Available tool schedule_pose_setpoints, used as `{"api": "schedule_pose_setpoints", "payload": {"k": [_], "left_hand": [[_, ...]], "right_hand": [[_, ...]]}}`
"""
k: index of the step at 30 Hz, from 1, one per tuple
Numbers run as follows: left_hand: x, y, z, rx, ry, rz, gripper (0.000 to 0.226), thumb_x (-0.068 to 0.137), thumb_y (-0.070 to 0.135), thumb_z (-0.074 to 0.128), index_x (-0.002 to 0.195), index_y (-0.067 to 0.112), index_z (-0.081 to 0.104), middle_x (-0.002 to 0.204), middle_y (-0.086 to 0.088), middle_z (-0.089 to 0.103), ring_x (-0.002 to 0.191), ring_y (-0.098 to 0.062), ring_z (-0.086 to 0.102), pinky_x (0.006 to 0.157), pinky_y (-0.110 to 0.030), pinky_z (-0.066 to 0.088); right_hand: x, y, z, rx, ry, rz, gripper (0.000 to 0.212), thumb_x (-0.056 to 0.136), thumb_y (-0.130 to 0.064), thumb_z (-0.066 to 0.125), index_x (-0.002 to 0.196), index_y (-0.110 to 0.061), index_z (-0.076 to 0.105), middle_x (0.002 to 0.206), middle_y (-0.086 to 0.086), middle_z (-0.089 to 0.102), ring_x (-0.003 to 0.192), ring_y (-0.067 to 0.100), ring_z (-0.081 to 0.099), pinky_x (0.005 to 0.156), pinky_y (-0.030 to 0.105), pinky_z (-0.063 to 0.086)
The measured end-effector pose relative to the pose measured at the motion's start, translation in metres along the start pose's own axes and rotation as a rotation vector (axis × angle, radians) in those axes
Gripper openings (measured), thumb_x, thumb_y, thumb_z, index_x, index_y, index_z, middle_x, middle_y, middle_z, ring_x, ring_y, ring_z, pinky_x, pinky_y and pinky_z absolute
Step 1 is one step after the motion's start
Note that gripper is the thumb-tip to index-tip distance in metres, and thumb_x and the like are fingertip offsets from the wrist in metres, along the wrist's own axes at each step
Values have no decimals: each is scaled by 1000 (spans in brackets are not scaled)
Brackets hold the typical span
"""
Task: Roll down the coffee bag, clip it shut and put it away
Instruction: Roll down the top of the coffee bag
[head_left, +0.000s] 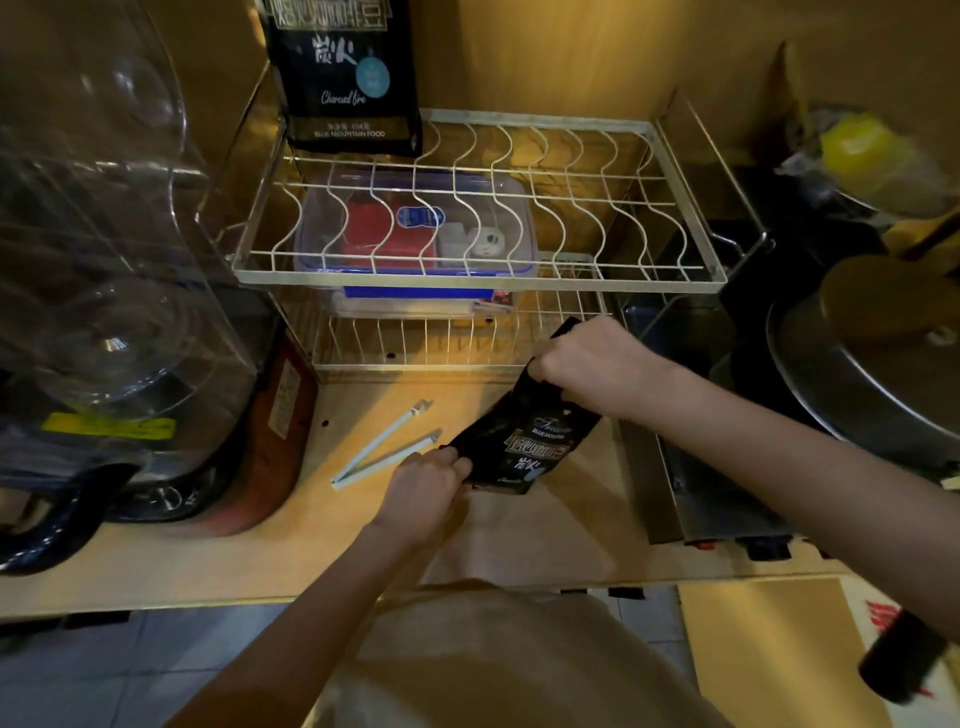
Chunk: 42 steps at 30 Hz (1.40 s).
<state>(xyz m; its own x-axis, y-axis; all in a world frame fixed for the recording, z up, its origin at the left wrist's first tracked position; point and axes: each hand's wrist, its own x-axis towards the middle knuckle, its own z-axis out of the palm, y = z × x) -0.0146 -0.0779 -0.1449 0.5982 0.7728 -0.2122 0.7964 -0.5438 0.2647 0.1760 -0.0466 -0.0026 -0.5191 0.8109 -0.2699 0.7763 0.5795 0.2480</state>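
Note:
A black coffee bag with white lettering lies tilted on the wooden counter, in front of the wire rack. My left hand pinches its lower left end. My right hand grips its upper end near the rack. A pale blue sealing clip lies spread in a V on the counter just left of the bag, touched by neither hand. A second, larger black coffee bag stands upright at the back left of the rack's top shelf.
A two-tier white wire rack holds a clear lidded box under its top shelf. Clear plastic containers crowd the left. A metal appliance and a pot with lid stand to the right.

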Motion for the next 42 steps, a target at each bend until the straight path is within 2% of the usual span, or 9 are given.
{"api": "schedule_pose_setpoints", "payload": {"k": [4, 7, 13, 21, 24, 27, 32, 37, 42], "left_hand": [[0, -7, -3, 63, -14, 17, 22, 94, 25, 39, 107, 12, 51, 111, -9, 57, 102, -28, 56, 84, -37, 43], [1, -7, -3, 107, 3, 47, 17, 92, 21, 43, 103, 13, 54, 105, -7, 59, 94, -27, 59, 79, -35, 44], [4, -2, 1, 277, -14, 110, 32, 45, 21, 84, 59, 27, 56, 54, 5, 58, 47, -9, 57, 43, -19, 42], [5, -1, 3, 257, -27, 82, 26, 50, 20, 82, 62, 25, 59, 59, 4, 62, 51, -11, 60, 45, -21, 45], [1, -5, 7, 172, -43, 67, 18, 63, 20, 77, 70, 22, 61, 68, 2, 65, 59, -15, 64, 49, -23, 48], [-2, -1, 7, 174, -13, 56, 30, 48, 24, 85, 61, 26, 58, 57, 6, 59, 47, -9, 58, 41, -17, 42], [-8, 9, 12, 77, -32, 28, 22, 81, -2, 49, 98, 8, 58, 100, -13, 62, 90, -32, 60, 78, -36, 47], [-8, 7, 14, 59, -45, -6, 25, 83, 1, 45, 106, 8, 53, 108, -12, 57, 97, -30, 57, 83, -37, 44], [-11, 6, 18, -1, -49, -51, 25, 84, 0, 43, 106, 8, 52, 110, -11, 56, 99, -30, 56, 82, -35, 44]], "right_hand": [[-7, 9, -8, 73, 12, -4, 15, 87, -17, 55, 100, -14, 60, 96, 5, 67, 92, 22, 65, 68, 25, 34], [-8, 5, -10, 65, -11, 3, 13, 87, -15, 53, 98, -13, 60, 92, 6, 66, 91, 24, 65, 72, 29, 44], [3, 2, -26, 185, -72, 66, 16, 85, -27, 58, 93, -16, 65, 84, 3, 61, 90, 21, 61, 71, 30, 42], [28, -18, -9, 15, -204, 13, 12, 85, -5, 54, 96, -7, 60, 100, 10, 65, 93, 28, 62, 74, 37, 50], [28, -11, -8, 90, -105, 42, 10, 84, -12, 58, 93, -10, 63, 97, 8, 67, 94, 26, 62, 82, 39, 53], [30, -10, -12, 148, -98, 75, 13, 83, -16, 61, 94, -12, 64, 101, 8, 67, 98, 25, 61, 85, 41, 52], [37, -21, -10, 117, -157, 46, 17, 84, -22, 60, 95, -9, 62, 87, 5, 61, 84, 23, 61, 71, 37, 53], [46, -36, -2, -35, -262, 73, 30, 85, -36, 59, 97, -8, 58, 81, 3, 52, 75, 21, 55, 47, 28, 31], [50, -43, 3, -75, -201, 97, 20, 87, -2, 51, 106, -8, 54, 103, 7, 63, 91, 26, 62, 43, 27, 23]]}}
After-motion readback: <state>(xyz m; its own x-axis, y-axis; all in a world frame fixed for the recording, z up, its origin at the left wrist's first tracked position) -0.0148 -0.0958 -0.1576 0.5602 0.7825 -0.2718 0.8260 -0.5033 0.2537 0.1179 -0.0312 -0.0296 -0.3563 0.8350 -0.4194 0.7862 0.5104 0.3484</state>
